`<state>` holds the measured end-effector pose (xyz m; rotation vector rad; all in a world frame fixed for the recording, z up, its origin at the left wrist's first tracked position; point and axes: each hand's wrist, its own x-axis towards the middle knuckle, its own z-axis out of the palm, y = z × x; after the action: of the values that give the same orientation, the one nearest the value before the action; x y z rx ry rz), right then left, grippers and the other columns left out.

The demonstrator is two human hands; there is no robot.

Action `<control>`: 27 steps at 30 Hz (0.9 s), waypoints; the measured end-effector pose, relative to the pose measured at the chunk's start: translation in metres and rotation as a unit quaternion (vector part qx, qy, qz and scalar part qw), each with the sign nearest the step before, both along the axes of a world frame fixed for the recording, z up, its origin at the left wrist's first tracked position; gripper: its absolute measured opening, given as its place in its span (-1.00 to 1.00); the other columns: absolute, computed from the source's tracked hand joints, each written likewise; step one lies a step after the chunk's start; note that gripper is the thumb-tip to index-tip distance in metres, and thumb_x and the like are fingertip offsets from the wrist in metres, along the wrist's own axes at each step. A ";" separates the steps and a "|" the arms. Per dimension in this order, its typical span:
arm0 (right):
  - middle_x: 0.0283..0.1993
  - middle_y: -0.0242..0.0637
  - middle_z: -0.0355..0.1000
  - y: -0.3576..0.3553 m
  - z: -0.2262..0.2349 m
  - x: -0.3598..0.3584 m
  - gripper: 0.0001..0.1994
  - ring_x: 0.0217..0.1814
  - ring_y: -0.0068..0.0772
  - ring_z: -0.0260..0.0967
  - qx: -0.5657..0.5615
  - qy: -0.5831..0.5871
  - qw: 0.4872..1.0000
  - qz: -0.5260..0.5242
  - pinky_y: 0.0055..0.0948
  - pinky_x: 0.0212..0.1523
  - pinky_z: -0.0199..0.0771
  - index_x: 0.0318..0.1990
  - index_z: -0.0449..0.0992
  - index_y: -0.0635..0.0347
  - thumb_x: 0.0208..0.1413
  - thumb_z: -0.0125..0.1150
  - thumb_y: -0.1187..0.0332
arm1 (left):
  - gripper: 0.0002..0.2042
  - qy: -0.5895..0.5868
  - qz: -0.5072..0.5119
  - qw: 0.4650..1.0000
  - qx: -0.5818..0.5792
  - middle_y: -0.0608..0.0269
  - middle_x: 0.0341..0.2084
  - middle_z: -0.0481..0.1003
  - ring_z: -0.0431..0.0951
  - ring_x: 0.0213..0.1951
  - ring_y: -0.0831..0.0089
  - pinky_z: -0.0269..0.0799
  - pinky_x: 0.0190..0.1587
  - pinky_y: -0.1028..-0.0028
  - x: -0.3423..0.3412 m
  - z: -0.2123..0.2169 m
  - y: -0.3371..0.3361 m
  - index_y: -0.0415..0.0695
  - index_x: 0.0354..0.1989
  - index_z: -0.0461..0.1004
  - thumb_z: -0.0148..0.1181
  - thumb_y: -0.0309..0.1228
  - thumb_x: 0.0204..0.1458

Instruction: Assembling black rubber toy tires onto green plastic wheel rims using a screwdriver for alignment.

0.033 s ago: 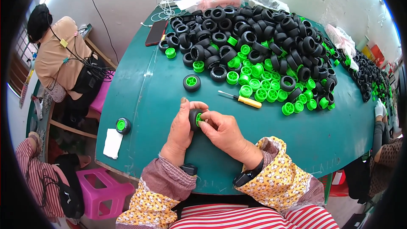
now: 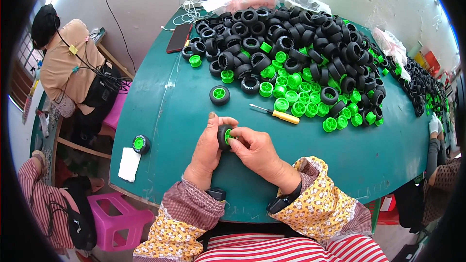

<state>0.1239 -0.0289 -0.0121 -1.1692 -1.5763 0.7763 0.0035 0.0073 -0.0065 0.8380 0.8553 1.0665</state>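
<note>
— What are the hands doing?
— Left hand [image 2: 208, 148] and right hand [image 2: 255, 151] together pinch one black wheel [image 2: 225, 137] with a green hub, near the table [image 2: 160, 116] edge.
— And nearby?
— A screwdriver [image 2: 276, 114] just beyond; wheel pile [image 2: 296, 43] farther back.

– What does the person wear on the arms?

– Yellow sleeve covers with a small flower print, and cuffs of dull pink checked cloth. Both hands, the left hand [image 2: 208, 149] and the right hand [image 2: 256, 150], are bare.

– Anything more?

– A dark watch on the right wrist, and a red and white striped top.
</note>
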 end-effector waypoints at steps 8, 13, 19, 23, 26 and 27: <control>-0.55 -0.18 0.44 -0.002 0.011 0.001 -0.90 -0.52 -0.40 0.46 -0.035 0.044 0.998 0.030 -0.51 -0.51 0.43 -0.34 0.42 0.27 -0.05 0.09 0.48 | -0.46 0.076 -0.057 0.995 -0.010 0.38 -0.69 0.34 0.29 -0.69 0.65 0.17 -0.68 0.69 -0.008 0.002 0.002 -0.15 -0.42 0.39 -0.40 0.06 0.11; -0.57 -0.20 0.44 -0.001 0.007 0.000 -0.92 -0.53 -0.36 0.45 -0.025 0.021 0.999 0.036 -0.48 -0.53 0.41 -0.38 0.39 0.26 -0.06 0.11 0.47 | -0.47 0.074 -0.047 0.996 0.002 0.38 -0.70 0.34 0.28 -0.69 0.66 0.17 -0.68 0.69 -0.008 -0.002 0.000 -0.16 -0.41 0.39 -0.40 0.04 0.12; -0.58 -0.22 0.44 -0.001 0.008 0.004 -0.91 -0.57 -0.35 0.43 -0.050 0.012 0.997 0.054 -0.47 -0.55 0.39 -0.44 0.35 0.25 -0.06 0.12 0.45 | -0.55 0.067 -0.072 0.995 -0.005 0.25 -0.64 0.39 0.35 -0.64 0.58 0.24 -0.65 0.63 -0.011 -0.001 0.002 -0.23 -0.41 0.38 -0.32 -0.09 0.13; -0.58 -0.38 0.39 -0.001 0.002 0.003 -0.91 -0.60 -0.75 0.21 -0.048 0.028 0.997 0.061 -0.67 -0.61 0.22 -0.43 0.34 0.28 -0.03 0.13 0.49 | -0.59 0.098 -0.058 0.993 0.009 0.34 -0.72 0.33 0.26 -0.71 0.63 0.14 -0.69 0.65 -0.006 0.005 -0.001 -0.20 -0.48 0.41 -0.28 -0.15 0.10; -0.57 -0.38 0.40 0.001 -0.004 0.001 -0.92 -0.60 -0.75 0.22 -0.057 0.092 0.991 0.082 -0.66 -0.62 0.23 -0.43 0.34 0.28 -0.03 0.12 0.50 | -0.60 0.103 -0.054 0.993 0.019 0.33 -0.72 0.33 0.25 -0.72 0.62 0.13 -0.70 0.65 -0.007 0.003 -0.001 -0.21 -0.49 0.41 -0.28 -0.16 0.10; -0.57 -0.38 0.40 0.001 -0.004 0.001 -0.92 -0.60 -0.75 0.22 -0.058 0.092 0.991 0.081 -0.66 -0.62 0.23 -0.43 0.34 0.28 -0.03 0.12 0.50 | -0.60 0.102 -0.054 0.993 0.019 0.33 -0.72 0.33 0.25 -0.72 0.62 0.13 -0.70 0.65 -0.007 0.002 0.000 -0.21 -0.49 0.41 -0.28 -0.16 0.10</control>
<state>0.1247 -0.0280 -0.0165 -1.0285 -1.5011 1.0641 -0.0039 0.0072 -0.0044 1.0259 0.9513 0.9147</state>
